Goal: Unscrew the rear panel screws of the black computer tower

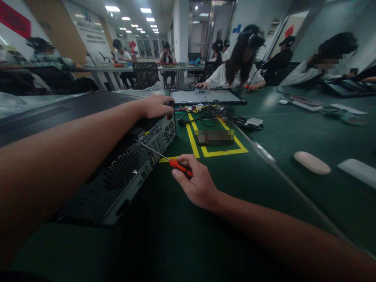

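A black desktop computer case [117, 160] lies at the left with its grey metal back panel turned to the right, towards me. My left hand [157, 106] reaches over the case and grips its far upper corner, the fingers bent over the edge. In my right hand [195, 180] is a screwdriver [179, 166] with an orange and black handle, fingers wrapped round it. Its thin shaft points up and left across the back panel. The tip is near the panel's upper edge; whether it touches a screw I cannot tell.
Behind the case lie tangled cables [214, 111] and a flat dark-framed panel [202, 96]. A blurred brown object [216, 137] sits inside yellow tape [225, 152] on the green table. At the right are a pale rounded object [311, 163] and a white one [358, 171]. Several people work beyond.
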Demonstrator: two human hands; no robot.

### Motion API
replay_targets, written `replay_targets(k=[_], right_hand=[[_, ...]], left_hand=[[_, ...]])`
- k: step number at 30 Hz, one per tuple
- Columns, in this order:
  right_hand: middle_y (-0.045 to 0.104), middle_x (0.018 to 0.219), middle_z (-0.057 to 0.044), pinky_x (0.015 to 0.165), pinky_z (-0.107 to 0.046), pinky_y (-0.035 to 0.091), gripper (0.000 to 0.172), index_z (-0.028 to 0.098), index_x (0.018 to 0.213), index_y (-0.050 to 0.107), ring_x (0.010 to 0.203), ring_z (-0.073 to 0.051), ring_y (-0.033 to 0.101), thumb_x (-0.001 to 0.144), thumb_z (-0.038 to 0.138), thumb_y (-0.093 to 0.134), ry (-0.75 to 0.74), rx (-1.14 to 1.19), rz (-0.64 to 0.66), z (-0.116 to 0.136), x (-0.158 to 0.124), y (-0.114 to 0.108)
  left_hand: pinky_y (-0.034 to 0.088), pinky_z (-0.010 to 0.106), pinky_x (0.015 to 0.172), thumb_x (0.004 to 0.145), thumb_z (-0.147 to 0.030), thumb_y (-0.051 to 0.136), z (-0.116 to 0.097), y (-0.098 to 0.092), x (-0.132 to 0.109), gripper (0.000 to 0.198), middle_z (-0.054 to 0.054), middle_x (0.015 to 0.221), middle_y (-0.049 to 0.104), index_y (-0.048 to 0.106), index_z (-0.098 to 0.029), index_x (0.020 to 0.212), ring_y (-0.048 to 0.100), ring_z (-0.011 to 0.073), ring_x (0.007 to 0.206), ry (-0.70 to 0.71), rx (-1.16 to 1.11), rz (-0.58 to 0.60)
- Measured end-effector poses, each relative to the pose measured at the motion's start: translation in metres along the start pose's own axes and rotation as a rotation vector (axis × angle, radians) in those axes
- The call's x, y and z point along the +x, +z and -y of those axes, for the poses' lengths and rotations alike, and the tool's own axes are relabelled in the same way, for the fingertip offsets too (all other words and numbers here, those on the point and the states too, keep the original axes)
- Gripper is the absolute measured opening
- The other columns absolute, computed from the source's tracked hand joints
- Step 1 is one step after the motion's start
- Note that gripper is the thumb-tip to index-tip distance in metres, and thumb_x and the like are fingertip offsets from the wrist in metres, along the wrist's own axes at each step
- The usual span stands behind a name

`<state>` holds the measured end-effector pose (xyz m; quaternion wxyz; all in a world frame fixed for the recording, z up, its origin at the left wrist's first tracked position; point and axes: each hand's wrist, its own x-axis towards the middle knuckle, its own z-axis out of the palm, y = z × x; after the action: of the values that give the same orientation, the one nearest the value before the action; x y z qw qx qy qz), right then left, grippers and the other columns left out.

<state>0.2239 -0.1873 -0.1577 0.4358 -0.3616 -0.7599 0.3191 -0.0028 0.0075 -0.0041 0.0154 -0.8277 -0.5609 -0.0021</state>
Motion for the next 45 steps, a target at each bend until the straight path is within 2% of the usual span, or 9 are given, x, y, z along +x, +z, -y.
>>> replay_targets(k=[4,8,15,20,27,31,34,40,45], right_hand=[[0.081,0.112,-0.005,0.090,-0.040,0.060,0.020,0.028,0.124,0.063,0.095,-0.024,0.076,0.111,0.040,0.072,-0.007,0.024,-0.005,-0.0019,0.0001,0.0021],[0.081,0.113,-0.006,0.092,-0.041,0.060,0.017,0.029,0.119,0.062,0.096,-0.024,0.075,0.110,0.040,0.072,-0.001,0.005,-0.013,-0.0025,0.0004,0.0028],[0.080,0.112,-0.005,0.093,-0.041,0.060,0.018,0.029,0.120,0.065,0.096,-0.024,0.074,0.111,0.040,0.074,0.010,0.000,-0.014,-0.0021,0.0003,0.0019],[0.080,0.112,-0.005,0.092,-0.041,0.060,0.016,0.028,0.120,0.065,0.095,-0.024,0.073,0.111,0.040,0.072,0.001,0.013,-0.013,-0.0017,0.0005,0.0016],[0.080,0.111,-0.005,0.091,-0.040,0.059,0.016,0.028,0.117,0.065,0.095,-0.023,0.073,0.110,0.041,0.072,0.004,0.012,-0.020,0.0002,0.0012,0.0018],[0.080,0.111,-0.005,0.092,-0.040,0.059,0.016,0.028,0.117,0.065,0.095,-0.023,0.073,0.110,0.041,0.071,0.002,0.007,-0.018,0.0008,0.0012,0.0019],[0.080,0.111,-0.005,0.092,-0.041,0.059,0.016,0.028,0.117,0.065,0.095,-0.024,0.073,0.111,0.042,0.071,0.004,0.002,-0.015,0.0008,0.0010,0.0015],[0.080,0.109,-0.005,0.090,-0.041,0.058,0.017,0.027,0.118,0.068,0.093,-0.023,0.072,0.111,0.043,0.070,-0.002,-0.017,-0.022,0.0012,0.0001,0.0007],[0.080,0.109,-0.006,0.087,-0.040,0.058,0.018,0.027,0.120,0.071,0.091,-0.024,0.071,0.113,0.043,0.069,-0.001,-0.026,-0.015,0.0026,0.0006,-0.0007]], left_hand=[[0.044,0.056,0.140,0.094,-0.060,0.051,0.0004,-0.0002,0.0002,0.097,0.011,0.178,0.069,0.055,-0.029,0.186,0.058,0.0457,0.166,0.002,-0.021,0.011],[0.044,0.054,0.140,0.094,-0.062,0.051,0.0012,0.0002,0.0003,0.094,0.010,0.174,0.072,0.058,-0.031,0.183,0.059,0.0434,0.166,0.004,-0.036,0.000],[0.046,0.050,0.140,0.096,-0.064,0.047,0.0002,-0.0006,-0.0005,0.095,0.012,0.176,0.069,0.058,-0.027,0.183,0.060,0.0401,0.167,-0.003,-0.010,0.003],[0.046,0.052,0.139,0.094,-0.064,0.049,0.0009,-0.0002,-0.0003,0.097,0.013,0.177,0.069,0.059,-0.027,0.183,0.059,0.0423,0.166,-0.008,-0.022,0.004],[0.046,0.050,0.140,0.094,-0.065,0.047,0.0008,-0.0002,-0.0003,0.097,0.011,0.176,0.069,0.059,-0.028,0.183,0.060,0.0401,0.166,-0.003,-0.003,0.001],[0.045,0.055,0.141,0.092,-0.063,0.052,0.0000,-0.0009,-0.0005,0.101,0.015,0.179,0.068,0.059,-0.023,0.184,0.058,0.0460,0.167,0.001,-0.042,0.006],[0.044,0.060,0.140,0.091,-0.062,0.053,0.0004,-0.0003,0.0002,0.100,0.013,0.178,0.069,0.058,-0.027,0.185,0.057,0.0485,0.167,0.002,-0.059,0.001],[0.044,0.049,0.140,0.096,-0.064,0.047,0.0013,0.0004,0.0004,0.095,0.010,0.178,0.068,0.057,-0.028,0.185,0.059,0.0399,0.168,-0.006,0.003,0.001],[0.043,0.049,0.141,0.097,-0.062,0.047,-0.0019,-0.0011,-0.0013,0.096,0.012,0.181,0.065,0.056,-0.024,0.185,0.057,0.0407,0.169,-0.009,-0.006,0.011]])
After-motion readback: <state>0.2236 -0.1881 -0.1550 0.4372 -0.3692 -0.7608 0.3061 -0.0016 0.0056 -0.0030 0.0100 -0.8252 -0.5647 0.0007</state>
